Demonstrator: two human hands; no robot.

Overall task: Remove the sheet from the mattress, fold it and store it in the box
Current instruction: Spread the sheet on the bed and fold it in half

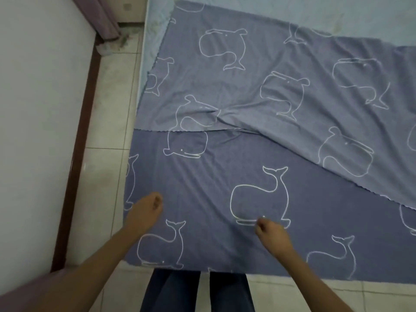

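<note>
The sheet is blue with white whale outlines and lies spread over the mattress, a bare pale blue strip of which shows along the far edge. The far part of the sheet is turned back over itself, paler side up. That flap has a wavy, scalloped edge that runs straight across from the left, then slants down to the right. A knot of creases gathers near the middle of the flap. The near part lies darker and fairly flat, reaching the bed's near edge and left side, by the tiled floor.

Both forearms reach forward over the near edge. The left hand sits above the sheet close to its left edge, back of the hand up. Its fingers are curled into a loose fist, and no cloth shows in them. The right hand is low at the sheet beside the base of a whale outline. Its fingers are drawn in together, and whether they pinch any cloth cannot be told.
</note>
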